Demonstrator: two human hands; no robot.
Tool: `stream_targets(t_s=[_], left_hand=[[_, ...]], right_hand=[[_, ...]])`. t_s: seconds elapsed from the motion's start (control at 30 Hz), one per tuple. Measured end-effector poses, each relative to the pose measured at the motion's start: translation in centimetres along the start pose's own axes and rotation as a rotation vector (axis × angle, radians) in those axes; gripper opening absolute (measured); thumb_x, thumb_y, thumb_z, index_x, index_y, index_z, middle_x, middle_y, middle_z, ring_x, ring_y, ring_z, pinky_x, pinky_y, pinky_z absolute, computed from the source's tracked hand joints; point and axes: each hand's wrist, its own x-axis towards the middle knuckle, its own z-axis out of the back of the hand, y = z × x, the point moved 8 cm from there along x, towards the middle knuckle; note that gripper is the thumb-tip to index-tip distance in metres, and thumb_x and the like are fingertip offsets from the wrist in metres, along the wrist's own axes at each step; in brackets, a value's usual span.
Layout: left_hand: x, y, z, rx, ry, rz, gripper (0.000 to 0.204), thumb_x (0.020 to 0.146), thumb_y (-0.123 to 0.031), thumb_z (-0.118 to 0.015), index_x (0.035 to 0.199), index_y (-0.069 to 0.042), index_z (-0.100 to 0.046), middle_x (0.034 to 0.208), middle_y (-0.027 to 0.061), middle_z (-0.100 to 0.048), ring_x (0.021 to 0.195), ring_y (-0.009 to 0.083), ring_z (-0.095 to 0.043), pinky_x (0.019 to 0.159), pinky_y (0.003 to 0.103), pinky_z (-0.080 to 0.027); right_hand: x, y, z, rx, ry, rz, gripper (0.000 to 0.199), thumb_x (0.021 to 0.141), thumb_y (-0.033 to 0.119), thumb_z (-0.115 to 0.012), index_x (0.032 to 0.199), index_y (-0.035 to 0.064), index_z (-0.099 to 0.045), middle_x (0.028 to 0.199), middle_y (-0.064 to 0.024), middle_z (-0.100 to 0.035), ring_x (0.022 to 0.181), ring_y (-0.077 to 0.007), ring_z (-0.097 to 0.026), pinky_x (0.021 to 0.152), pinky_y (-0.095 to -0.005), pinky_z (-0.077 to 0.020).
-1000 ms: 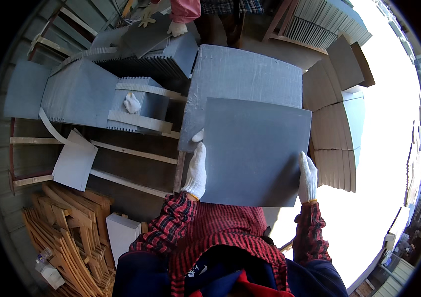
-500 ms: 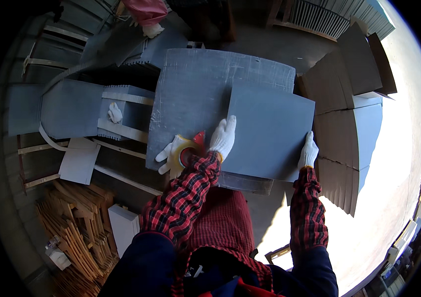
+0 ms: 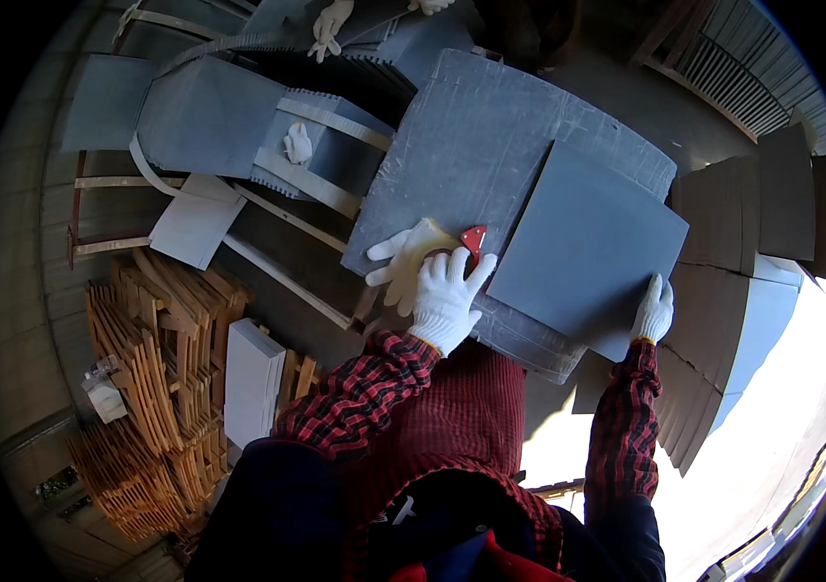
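Grey sheet [image 3: 583,252] lay on a larger grey board [image 3: 471,145]; the right hand [image 3: 653,312] gripped its lower edge; the left hand [image 3: 447,296] closed on a red tool [image 3: 473,239] over a loose white glove [image 3: 405,260].

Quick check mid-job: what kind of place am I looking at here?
Probably a workshop or packing yard for sheet material. Large grey sheets lie stacked on the work surface, brown cardboard pieces fan out to the right, and bundles of wooden slats sit on the left.

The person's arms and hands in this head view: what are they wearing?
Both hands wear white knitted work gloves, the left hand and the right hand alike. Both forearms are covered by long sleeves in a red and black check pattern, reaching down to the glove cuffs.
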Motion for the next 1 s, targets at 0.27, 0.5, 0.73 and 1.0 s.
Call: stream_targets(t_s=[0.27,0.5,0.73,1.0], left_hand=[[-0.1,2.2,-3.6,-0.355,-0.054,0.106,0.074,0.076,-0.001,-0.075,0.143,-0.026,-0.050,0.132,0.0182,-0.046,0.113,0.0398,-0.058,0.091,0.046,-0.054],[-0.9,7.7,5.5,-0.630,-0.394,-0.077,0.073,0.074,0.004,-0.078,0.139,-0.015,-0.051,0.137,0.0175,-0.038,0.120,0.0386,-0.054,0.099,0.045,-0.051],[6.4,15.2,7.2,-0.381,-0.342,-0.185,0.069,0.079,0.004,-0.076,0.139,-0.018,-0.050,0.140,0.0176,-0.037,0.123,0.0422,-0.053,0.099,0.049,-0.054],[6.3,15.0,1.1,-0.222,-0.238,-0.242,0.066,0.080,-0.009,-0.079,0.139,-0.019,-0.051,0.145,0.0143,-0.037,0.130,0.0416,-0.045,0.106,0.056,-0.042]], right_hand=[[-17.5,10.1,3.8,0.239,-0.017,0.336,0.038,0.100,0.020,-0.067,0.135,0.0070,-0.063,0.127,-0.0121,-0.065,0.109,-0.0235,-0.067,0.092,-0.0355,-0.0542],[-33.4,18.6,-6.8,0.087,0.409,0.619,0.054,0.084,0.022,-0.078,0.134,0.0100,-0.061,0.134,-0.0179,-0.059,0.121,-0.0370,-0.059,0.098,-0.0471,-0.0496],[-35.7,28.8,-16.2,-0.029,0.229,0.858,0.059,0.065,0.027,-0.082,0.118,0.0108,-0.063,0.136,-0.0136,-0.054,0.125,-0.0378,-0.050,0.097,-0.0498,-0.0461],[-32.6,23.1,-3.4,0.114,-0.149,0.629,0.027,0.080,0.002,-0.068,0.107,0.0039,-0.067,0.119,-0.0150,-0.066,0.112,-0.0401,-0.061,0.095,-0.0503,-0.0487]])
